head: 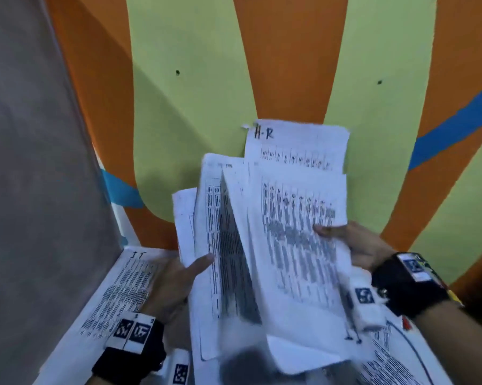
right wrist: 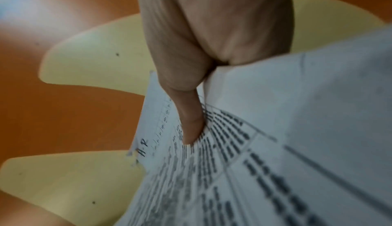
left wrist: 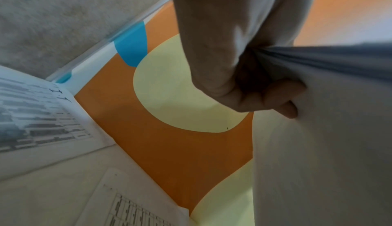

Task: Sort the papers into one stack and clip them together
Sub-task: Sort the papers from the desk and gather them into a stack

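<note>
Several printed sheets (head: 264,245) are fanned out and held up above an orange and pale-green table. My left hand (head: 178,282) grips the left sheets (left wrist: 318,129), thumb on top and fingers curled behind. My right hand (head: 353,243) pinches the right sheets (right wrist: 265,145), its thumb (right wrist: 191,125) pressing on the printed table. A sheet marked "H-R" (head: 295,140) stands out at the back of the fan. Another printed sheet marked "IT" (head: 117,293) lies flat at the lower left. No clip is in view.
More printed pages (head: 395,362) lie on the table at the lower right under my right wrist. A grey wall (head: 34,162) rises along the table's left edge. The table top (head: 195,93) stretches away beyond the papers.
</note>
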